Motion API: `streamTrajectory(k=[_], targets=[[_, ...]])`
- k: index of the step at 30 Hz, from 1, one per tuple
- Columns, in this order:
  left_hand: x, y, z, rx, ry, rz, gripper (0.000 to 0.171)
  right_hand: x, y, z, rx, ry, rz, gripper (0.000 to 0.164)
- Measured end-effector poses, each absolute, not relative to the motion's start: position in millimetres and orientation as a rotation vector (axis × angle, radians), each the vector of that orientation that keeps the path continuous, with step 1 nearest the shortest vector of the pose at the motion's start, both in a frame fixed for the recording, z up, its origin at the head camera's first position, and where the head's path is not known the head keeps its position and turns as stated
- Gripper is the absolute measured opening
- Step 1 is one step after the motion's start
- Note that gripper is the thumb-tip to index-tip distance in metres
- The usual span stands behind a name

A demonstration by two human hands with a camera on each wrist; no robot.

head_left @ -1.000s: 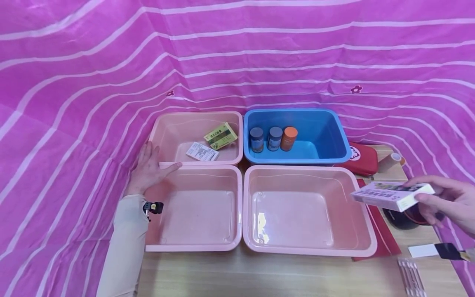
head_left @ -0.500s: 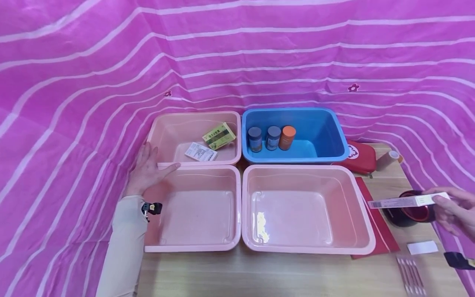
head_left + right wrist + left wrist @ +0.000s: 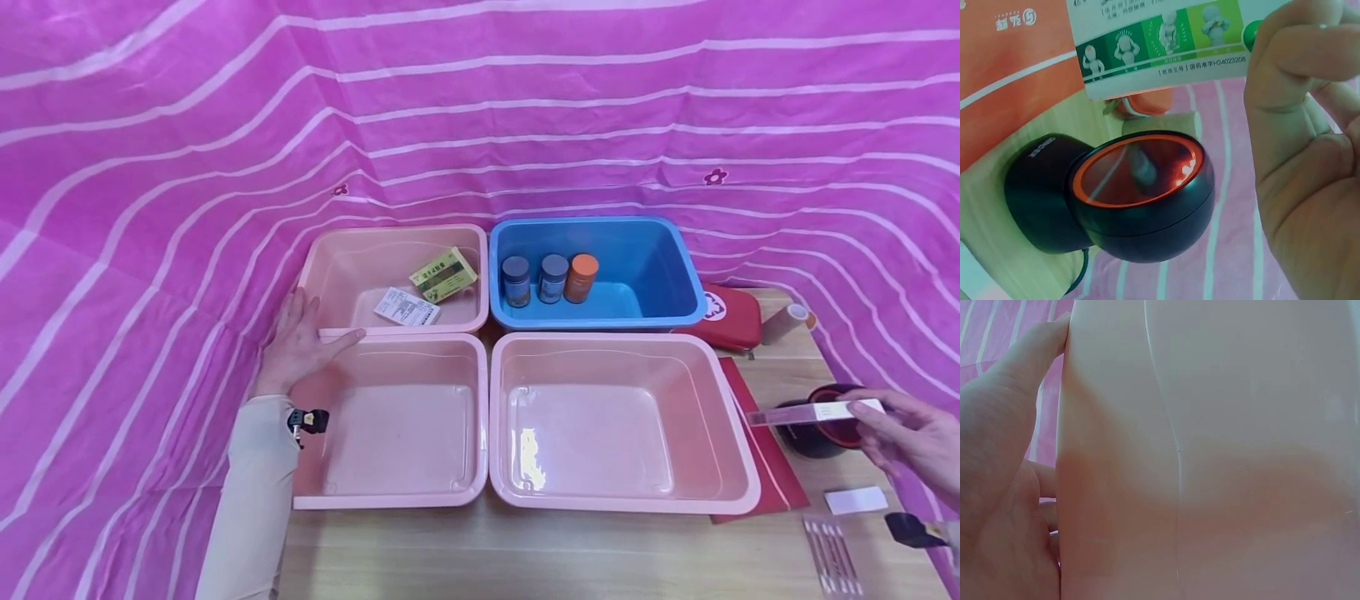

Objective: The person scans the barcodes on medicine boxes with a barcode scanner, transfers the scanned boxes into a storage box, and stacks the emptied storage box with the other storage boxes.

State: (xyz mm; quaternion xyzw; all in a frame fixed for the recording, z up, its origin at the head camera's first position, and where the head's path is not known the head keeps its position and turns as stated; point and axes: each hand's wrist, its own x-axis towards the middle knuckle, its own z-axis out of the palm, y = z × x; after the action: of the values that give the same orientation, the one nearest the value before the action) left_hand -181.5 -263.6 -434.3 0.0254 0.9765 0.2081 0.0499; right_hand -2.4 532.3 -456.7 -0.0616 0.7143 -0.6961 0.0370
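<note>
My right hand (image 3: 911,437) pinches one end of a flat medicine box (image 3: 802,413), seen nearly edge-on in the head view. In the right wrist view, the printed white and green face of the medicine box (image 3: 1163,47) shows. The box is held over a black barcode scanner (image 3: 1141,187) with an orange-rimmed round window. At the left, my left hand (image 3: 294,350) rests spread on the rims where the far-left pink bin (image 3: 390,233) meets the near-left pink bin (image 3: 397,502). Inside the far-left bin lie a yellow-green box (image 3: 444,275) and a white box (image 3: 407,307).
A blue bin (image 3: 592,225) holds two dark-lidded bottles and an orange bottle (image 3: 581,278). Another pink bin (image 3: 622,504) stands before it. To the right are a red case (image 3: 731,319), a grey roll (image 3: 785,323), red paper (image 3: 772,467), a white box (image 3: 855,500) and swabs (image 3: 832,554).
My right hand has carried the medicine box over the scanner and turned it from showing its wide face to nearly edge-on. Lately it shifted slightly left. My left hand stays put.
</note>
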Motion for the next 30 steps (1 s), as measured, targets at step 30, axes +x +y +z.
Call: streamTrajectory(k=[30], targets=[[-180.5, -264.2, -433.7, 0.059, 2.963, 0.627, 0.117, -2.9, 561.5, -481.6, -0.112, 1.956, -2.101, 0.051]])
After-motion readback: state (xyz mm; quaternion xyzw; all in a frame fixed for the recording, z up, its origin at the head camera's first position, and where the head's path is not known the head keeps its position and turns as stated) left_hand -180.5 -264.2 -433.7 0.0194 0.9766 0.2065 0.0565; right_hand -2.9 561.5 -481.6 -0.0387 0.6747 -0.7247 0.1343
